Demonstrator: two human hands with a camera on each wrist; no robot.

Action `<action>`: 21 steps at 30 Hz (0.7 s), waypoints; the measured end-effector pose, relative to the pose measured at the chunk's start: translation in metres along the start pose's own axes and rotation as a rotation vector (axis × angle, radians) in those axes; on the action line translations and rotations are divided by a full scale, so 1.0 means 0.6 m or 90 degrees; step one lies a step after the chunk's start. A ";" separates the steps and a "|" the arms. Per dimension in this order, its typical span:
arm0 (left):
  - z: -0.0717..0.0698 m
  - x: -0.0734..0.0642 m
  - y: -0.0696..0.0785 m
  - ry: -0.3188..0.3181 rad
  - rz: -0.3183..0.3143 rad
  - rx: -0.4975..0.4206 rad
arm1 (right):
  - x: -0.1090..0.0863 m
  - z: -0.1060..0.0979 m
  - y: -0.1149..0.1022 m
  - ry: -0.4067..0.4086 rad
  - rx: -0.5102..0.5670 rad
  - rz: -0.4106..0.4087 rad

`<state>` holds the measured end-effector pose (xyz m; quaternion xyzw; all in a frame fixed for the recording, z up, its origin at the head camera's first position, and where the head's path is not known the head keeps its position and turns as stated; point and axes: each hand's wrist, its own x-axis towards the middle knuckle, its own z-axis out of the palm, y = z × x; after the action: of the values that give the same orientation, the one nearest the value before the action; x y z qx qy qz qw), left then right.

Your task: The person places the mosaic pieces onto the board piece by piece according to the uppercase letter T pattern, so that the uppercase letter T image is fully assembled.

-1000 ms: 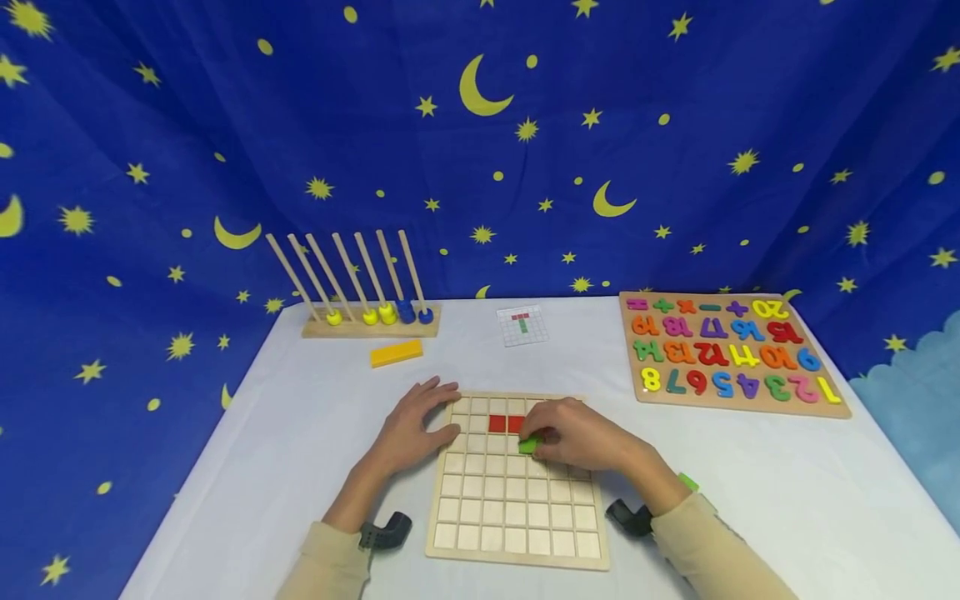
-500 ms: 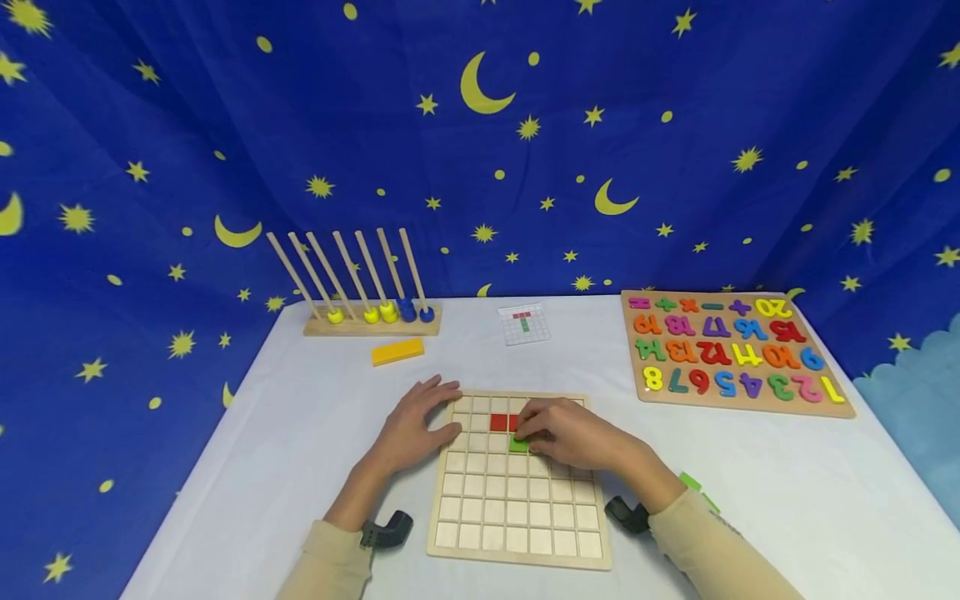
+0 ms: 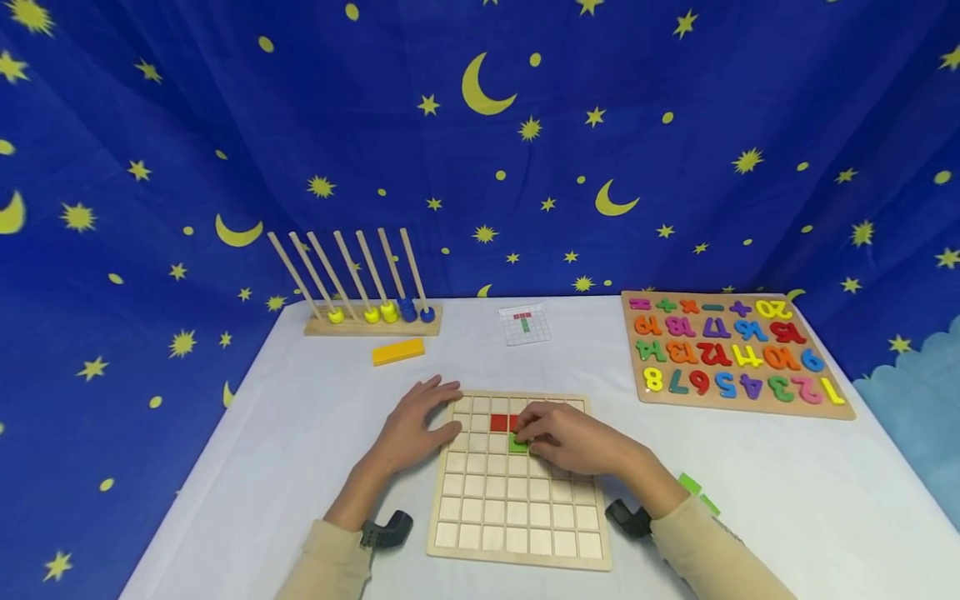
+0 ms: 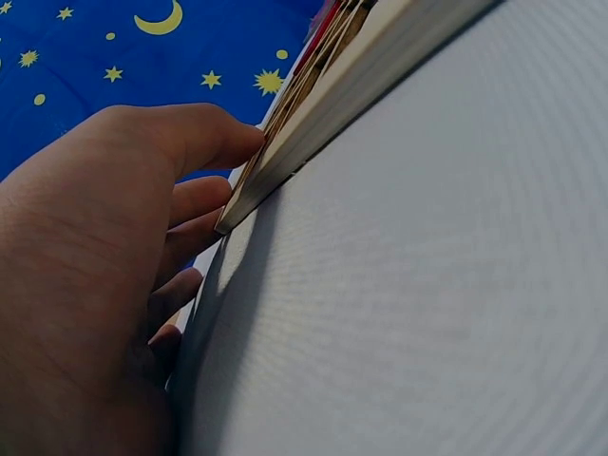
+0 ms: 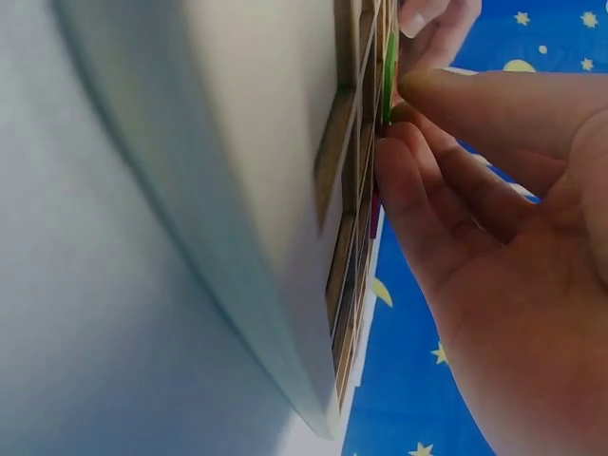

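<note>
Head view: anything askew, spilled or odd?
The number board, back right, looks turned around: the 1 is at its near right corner, and the near row counts up leftward to the 8. No spills or damage visible.

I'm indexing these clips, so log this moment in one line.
left hand: touching board edge | right hand: touching green tile | red tiles: next row back | card: behind board | other green tiles: by right sleeve
</note>
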<state>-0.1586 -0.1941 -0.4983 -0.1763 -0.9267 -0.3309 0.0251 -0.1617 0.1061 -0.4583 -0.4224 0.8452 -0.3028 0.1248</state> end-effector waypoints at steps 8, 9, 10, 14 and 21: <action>-0.002 0.001 0.002 0.003 0.006 -0.005 | -0.004 -0.003 -0.002 0.024 -0.020 0.002; -0.002 0.001 0.002 0.004 0.005 -0.005 | -0.005 -0.003 -0.001 0.029 -0.018 0.003; -0.002 0.001 0.003 0.005 0.005 -0.008 | -0.005 -0.004 -0.001 0.033 -0.012 0.004; -0.001 0.001 0.004 -0.004 -0.008 -0.008 | -0.011 -0.006 0.004 0.049 0.013 0.012; -0.002 -0.001 0.007 -0.012 -0.027 -0.007 | -0.031 -0.016 0.012 0.074 0.060 0.043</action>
<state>-0.1566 -0.1920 -0.4951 -0.1601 -0.9285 -0.3349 0.0087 -0.1595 0.1282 -0.4563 -0.3688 0.8497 -0.3617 0.1053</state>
